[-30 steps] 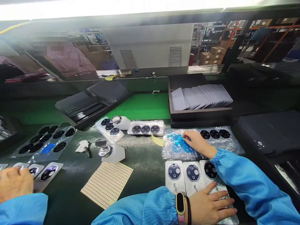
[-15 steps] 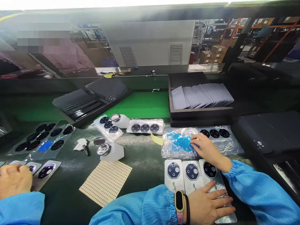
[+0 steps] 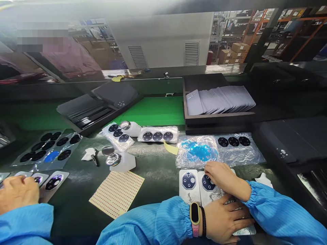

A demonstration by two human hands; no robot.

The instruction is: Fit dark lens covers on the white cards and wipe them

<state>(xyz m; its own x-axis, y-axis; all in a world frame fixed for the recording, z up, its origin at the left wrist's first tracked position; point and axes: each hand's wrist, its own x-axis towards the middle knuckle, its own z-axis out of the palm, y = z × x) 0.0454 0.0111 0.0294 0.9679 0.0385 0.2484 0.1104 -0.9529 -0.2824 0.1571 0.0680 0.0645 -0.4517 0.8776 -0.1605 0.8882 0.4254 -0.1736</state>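
Three silvery phone back panels point(image 3: 189, 197) lie side by side at the front right, each with a dark octagonal camera area. My left hand point(image 3: 227, 217), with a yellow-rimmed watch at the wrist, rests flat with spread fingers on the rightmost one. Above it, my right hand point(image 3: 224, 177) is bent down at the upper part of the panels, its fingertips pinched at the right edge of the middle camera area. What those fingers hold, if anything, is hidden. Just behind lie blue film pieces point(image 3: 200, 149) on a clear plastic bag point(image 3: 182, 160).
A co-worker's hand point(image 3: 19, 192) is on similar panels point(image 3: 55, 182) at the far left. Between us lie a dotted sticker sheet point(image 3: 117, 195) and white bottles point(image 3: 125, 161). Bagged black discs point(image 3: 233, 141) lie behind. A black box point(image 3: 219, 119) holds grey panels point(image 3: 224, 100).
My right hand has moved from the blue film pieces down toward me, to the middle panel's camera area. My left hand stays on the rightmost panel. The view has tilted slightly.
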